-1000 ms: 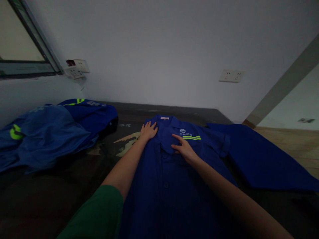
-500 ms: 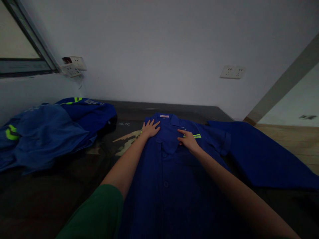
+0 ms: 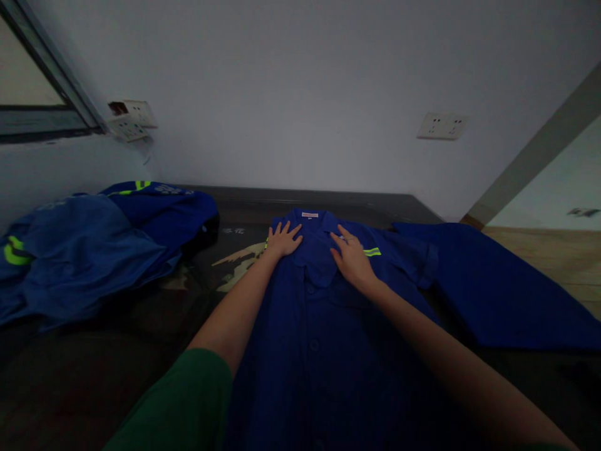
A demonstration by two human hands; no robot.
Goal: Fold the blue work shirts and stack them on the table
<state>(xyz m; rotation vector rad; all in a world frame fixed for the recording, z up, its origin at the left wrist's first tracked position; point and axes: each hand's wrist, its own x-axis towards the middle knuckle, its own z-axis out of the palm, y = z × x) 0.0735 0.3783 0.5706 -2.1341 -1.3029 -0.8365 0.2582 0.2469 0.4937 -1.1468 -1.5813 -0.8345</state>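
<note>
A dark blue work shirt [image 3: 315, 319] lies front up on the dark table, its collar toward the wall and a white label [image 3: 310, 215] showing inside the neck. My left hand [image 3: 283, 240] rests flat with spread fingers on the shirt's left shoulder, beside the collar. On the other side my right hand [image 3: 353, 258] lies over the chest near the collar point, fingers stretched out and holding nothing. A yellow-green reflective strip [image 3: 372, 252] shows just right of that hand. The lower part of the shirt is dim.
Crumpled blue garments [image 3: 103, 244] with reflective strips are heaped at the left. Another flat blue cloth [image 3: 502, 288] lies at the right. The dark tabletop [image 3: 239, 216] meets a wall with a double socket [image 3: 442, 126]; more sockets [image 3: 134, 119] hang near the left corner.
My right hand has moved up toward the collar, and its fingers have spread from a pointing shape. My left hand stays on the shoulder. The view has shifted slightly.
</note>
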